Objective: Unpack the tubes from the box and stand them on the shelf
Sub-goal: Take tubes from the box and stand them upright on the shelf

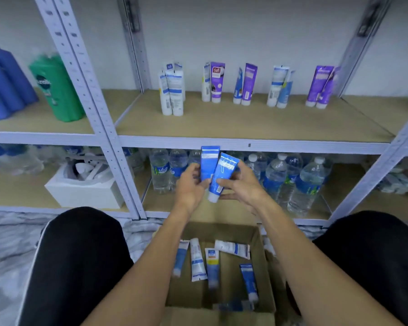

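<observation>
The person sits facing a metal shelf rack with both bare forearms stretched forward over an open cardboard box (265,267) that stands on the floor between the knees. The left hand (190,187) grips an upright blue tube (209,162), its fingers (191,167) curled round the tube's left edge and the thumb on the front. The right hand (243,184) holds a second, tilted blue tube (223,176), white cap down, pinched between the thumb in front and the fingers behind. The two tubes overlap and touch, raised just in front of the rail of the upper shelf (245,124), well above the box.

Five loose tubes (197,260) lie flat on the box floor, white and blue, pointing different ways; a further one at the near wall is too blurred to make out.

On the upper shelf, tubes stand cap-down in small groups along the back: a white cluster (171,92), a white and purple pair (213,82), a blue and purple pair (245,84), a white and blue pair (279,87) and a purple pair (320,87). In the left bay stand blue bottles (5,83) and a green bottle (57,88). The lower shelf carries water bottles (292,177) and a white box (85,188).
</observation>
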